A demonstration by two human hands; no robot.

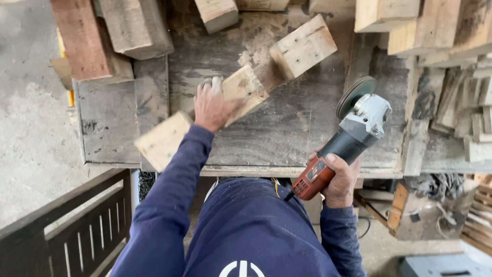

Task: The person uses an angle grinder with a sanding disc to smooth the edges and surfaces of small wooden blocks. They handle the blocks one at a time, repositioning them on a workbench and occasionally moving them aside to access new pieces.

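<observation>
- A worn, dust-streaked wooden workbench (287, 128) is standing on a grey concrete floor (31, 143), with offcuts crowding its far edge and a dark slatted rail (77, 225) sitting low at the left.
- The left hand (211, 106) is pressing down on a long pale wood plank (169, 138), fingers spread flat over its top face rather than wrapped round it.
- That plank is lying diagonally across the bench, its near end hanging over the front edge and its far end touching a squarish wood block (303, 46).
- The right hand (342, 180) is gripping an angle grinder (353, 131) tightly round its orange and black body.
- The grinder's disc (354, 95) is tilting up and hovering above the bench, well apart from the plank.
- More stacked timber scraps (461, 97) are lying at the right.
</observation>
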